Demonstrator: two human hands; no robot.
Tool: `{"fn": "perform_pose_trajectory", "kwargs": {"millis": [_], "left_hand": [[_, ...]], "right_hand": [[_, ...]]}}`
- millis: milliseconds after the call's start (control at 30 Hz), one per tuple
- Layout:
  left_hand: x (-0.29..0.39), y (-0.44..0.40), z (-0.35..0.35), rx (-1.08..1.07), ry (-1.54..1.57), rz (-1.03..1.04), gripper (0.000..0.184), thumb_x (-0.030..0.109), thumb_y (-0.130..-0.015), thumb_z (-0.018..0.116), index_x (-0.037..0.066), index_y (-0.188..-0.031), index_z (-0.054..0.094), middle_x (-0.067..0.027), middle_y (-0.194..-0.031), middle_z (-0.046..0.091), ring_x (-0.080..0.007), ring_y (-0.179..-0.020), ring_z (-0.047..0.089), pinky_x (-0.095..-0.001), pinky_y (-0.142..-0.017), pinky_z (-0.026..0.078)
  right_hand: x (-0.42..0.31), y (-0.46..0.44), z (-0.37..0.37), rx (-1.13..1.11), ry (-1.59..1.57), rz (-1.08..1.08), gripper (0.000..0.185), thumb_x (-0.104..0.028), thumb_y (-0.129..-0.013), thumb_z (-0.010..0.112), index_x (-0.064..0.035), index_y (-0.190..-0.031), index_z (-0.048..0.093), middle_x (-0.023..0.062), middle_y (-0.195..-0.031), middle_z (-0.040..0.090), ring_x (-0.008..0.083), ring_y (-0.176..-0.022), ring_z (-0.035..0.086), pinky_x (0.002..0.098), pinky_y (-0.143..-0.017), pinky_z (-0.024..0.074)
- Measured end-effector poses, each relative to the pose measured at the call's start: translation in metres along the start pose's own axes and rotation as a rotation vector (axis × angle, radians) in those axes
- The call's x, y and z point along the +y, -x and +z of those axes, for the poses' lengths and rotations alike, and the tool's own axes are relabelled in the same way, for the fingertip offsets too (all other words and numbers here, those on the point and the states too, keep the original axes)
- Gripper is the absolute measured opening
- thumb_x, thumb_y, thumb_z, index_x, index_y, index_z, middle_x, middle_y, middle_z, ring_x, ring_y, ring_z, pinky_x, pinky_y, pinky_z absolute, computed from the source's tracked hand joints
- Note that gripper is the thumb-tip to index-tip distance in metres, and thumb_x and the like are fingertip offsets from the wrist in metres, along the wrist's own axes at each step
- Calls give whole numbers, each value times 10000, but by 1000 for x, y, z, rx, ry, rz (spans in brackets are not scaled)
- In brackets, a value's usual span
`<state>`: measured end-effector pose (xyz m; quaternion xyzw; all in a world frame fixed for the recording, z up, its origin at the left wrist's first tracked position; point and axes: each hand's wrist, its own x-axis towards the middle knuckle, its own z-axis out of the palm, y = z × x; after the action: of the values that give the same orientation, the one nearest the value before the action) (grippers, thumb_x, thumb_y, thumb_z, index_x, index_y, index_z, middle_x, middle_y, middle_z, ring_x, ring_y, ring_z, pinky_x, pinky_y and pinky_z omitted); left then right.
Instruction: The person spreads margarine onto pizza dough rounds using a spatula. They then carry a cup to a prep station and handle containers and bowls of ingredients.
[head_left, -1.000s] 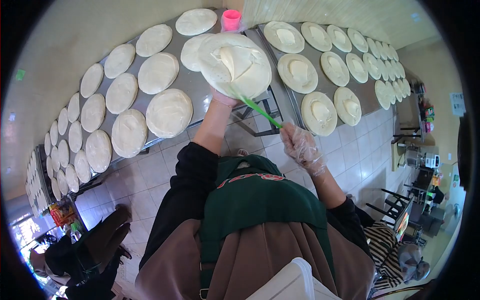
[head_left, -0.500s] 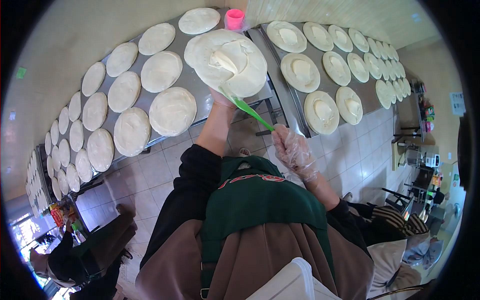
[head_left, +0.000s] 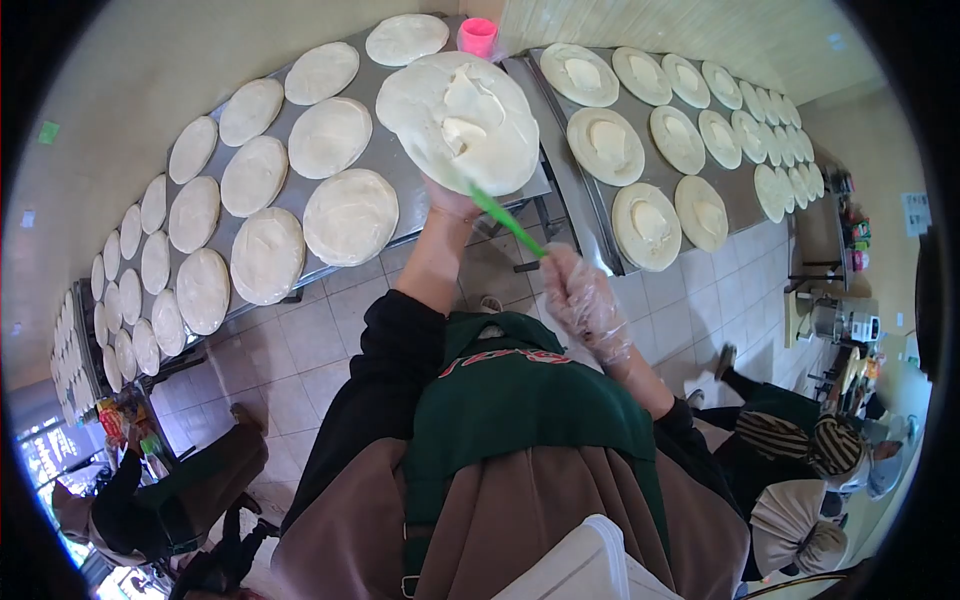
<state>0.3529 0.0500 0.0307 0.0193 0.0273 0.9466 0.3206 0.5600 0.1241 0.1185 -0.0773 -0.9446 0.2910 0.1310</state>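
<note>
My left hand (head_left: 452, 199) holds up a pale, round sheet of dough (head_left: 412, 125) from below, and the dough hides most of the fingers. On its top lies a thick, creamy white spread (head_left: 480, 115), heaped and ridged near the middle. In a clear plastic glove, my right hand (head_left: 583, 300) is closed around the handle of a green spatula (head_left: 508, 220). The blade of the spatula rests at the near edge of the dough, just above my left wrist.
On the left metal table (head_left: 385, 238) lie several dough rounds (head_left: 351, 217) with a smooth coating. Several more on the right table (head_left: 655, 175) carry lumps of spread. A pink cup (head_left: 478, 38) stands at the back. Other people (head_left: 190, 500) are on both sides.
The spatula blade has moved slightly across the dough, and the spread's shape has changed, with a smoother near part. At right, a person has shifted. Both hands keep their hold.
</note>
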Motion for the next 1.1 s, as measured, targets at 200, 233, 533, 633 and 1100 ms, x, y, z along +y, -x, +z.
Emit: {"fn": "perform_pose_trajectory", "kwargs": {"millis": [200,233,533,633,1100], "left_hand": [[4,6,14,-144,196,-82,624,525,-887,411,114,-1356,416,-121,-1341,483,-324,-1208,481,-508,-1030,372],[4,5,11,-183,263,-111,637,536,-882,408,108,-1355,416,-123,-1337,488,-330,-1205,483,-515,-1030,369],[-5,10,16,-93,186,-89,610,499,-900,389,110,-1370,401,-130,-1355,468,-335,-1234,455,-525,-1046,343],[-4,9,19,-149,213,-79,604,489,-908,376,118,-1385,383,-127,-1374,447,-334,-1243,445,-521,-1053,334],[-8,12,29,-87,59,-29,606,470,-911,365,97,-1389,368,-127,-1376,446,-329,-1246,444,-491,-1047,350]], "right_hand": [[31,-14,0,66,177,225,129,-174,-924,484,-55,-893,525,202,-713,561,426,-662,560,468,-541,434],[22,-11,0,6,128,251,132,-173,-928,477,-54,-893,522,211,-711,562,433,-672,560,484,-555,438],[13,-13,-9,89,-66,83,107,-153,-912,506,-47,-905,523,213,-711,569,421,-653,567,501,-565,443],[29,-17,-6,129,58,162,97,-143,-905,518,-47,-894,531,204,-716,575,408,-649,576,490,-564,453],[22,-32,-20,114,34,255,116,-160,-917,512,-51,-882,493,224,-692,553,430,-648,560,499,-545,426]]}}
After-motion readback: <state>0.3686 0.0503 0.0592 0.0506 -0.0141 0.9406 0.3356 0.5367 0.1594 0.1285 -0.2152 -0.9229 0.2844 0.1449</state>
